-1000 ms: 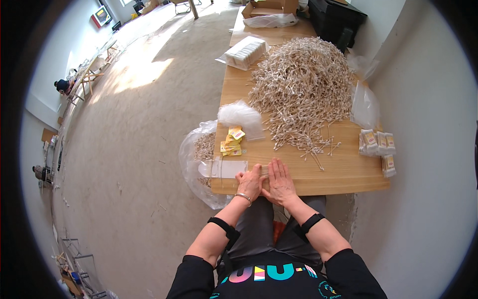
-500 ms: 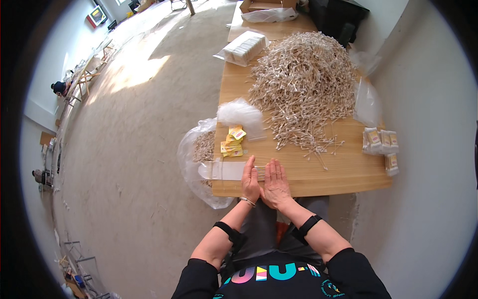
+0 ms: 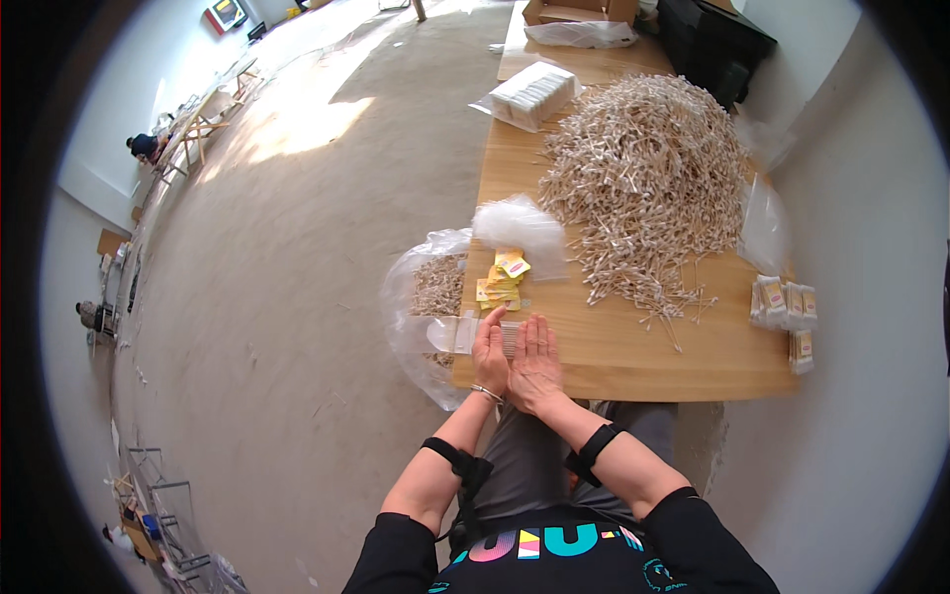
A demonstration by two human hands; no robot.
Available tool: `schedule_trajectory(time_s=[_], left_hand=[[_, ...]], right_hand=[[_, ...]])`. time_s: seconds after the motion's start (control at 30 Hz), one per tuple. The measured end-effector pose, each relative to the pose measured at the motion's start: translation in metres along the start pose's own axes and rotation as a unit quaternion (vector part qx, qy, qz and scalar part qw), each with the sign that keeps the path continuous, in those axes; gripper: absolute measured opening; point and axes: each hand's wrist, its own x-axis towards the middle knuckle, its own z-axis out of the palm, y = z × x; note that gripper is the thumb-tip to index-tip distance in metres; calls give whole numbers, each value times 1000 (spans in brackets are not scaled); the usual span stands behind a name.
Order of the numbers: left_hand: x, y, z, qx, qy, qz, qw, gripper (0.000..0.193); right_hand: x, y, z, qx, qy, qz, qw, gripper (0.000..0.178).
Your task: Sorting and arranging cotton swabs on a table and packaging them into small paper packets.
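Along the table's front left, a row of cotton swabs point(image 3: 510, 339) lies side by side between my hands. My left hand point(image 3: 490, 358) stands on edge at the row's left, fingers stretched out. Flat against the right side lies my right hand point(image 3: 535, 368), its fingers straight and together; the two wrists nearly touch. A clear plastic guide with a rounded end point(image 3: 442, 337) juts past the table's left edge, over a clear bag of swabs point(image 3: 435, 287). Just beyond my left hand sit yellow printed cards point(image 3: 502, 282) and a stack of clear plastic bags point(image 3: 520, 230).
A large heap of loose cotton swabs point(image 3: 648, 163) covers the middle of the wooden table point(image 3: 633, 361). Small filled packs point(image 3: 784, 304) stand at the right edge by the wall. Farther back are a wrapped white bundle point(image 3: 534, 96), a cardboard box point(image 3: 584, 12) and a black bin point(image 3: 708, 45).
Both hands have slid left along the table with the row of swabs between them, covering more of the white strip. The whole view has shifted, so the table appears farther right.
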Motion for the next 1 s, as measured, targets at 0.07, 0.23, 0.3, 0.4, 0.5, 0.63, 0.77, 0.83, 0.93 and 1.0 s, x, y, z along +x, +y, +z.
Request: schedule_trajectory(time_s=[0.07, 0.23, 0.3, 0.4, 0.5, 0.63, 0.77, 0.83, 0.93, 1.0], left_hand=[[3, 5, -14, 23, 4, 6, 1000, 34], [15, 37, -70, 412, -134, 189, 881, 63], [26, 57, -98, 499, -145, 181, 835, 74], [40, 71, -116, 635, -224, 98, 732, 71], [54, 71, -119, 575, -285, 75, 764, 70], [60, 63, -120, 561, -308, 95, 762, 68], [61, 61, -121, 524, -307, 110, 787, 67], [61, 60, -122, 521, -302, 123, 789, 65], [62, 61, -124, 532, -306, 106, 782, 66], [62, 60, -126, 529, -308, 110, 783, 66]], right_hand=[[5, -11, 2, 17, -3, 0, 1000, 82], [11, -25, 11, 30, 9, 6, 999, 83], [10, -34, 3, 26, -17, 11, 999, 89], [11, -38, 8, 23, 19, 2, 1000, 93], [13, -46, 8, 30, 21, 13, 999, 93], [16, -53, 10, 41, 13, 10, 999, 93], [22, -59, 13, 44, 10, 13, 999, 92], [23, -63, 15, 45, 13, 13, 999, 92], [25, -68, 18, 44, 2, 14, 999, 91], [26, -70, 21, 30, 13, -6, 999, 90]])
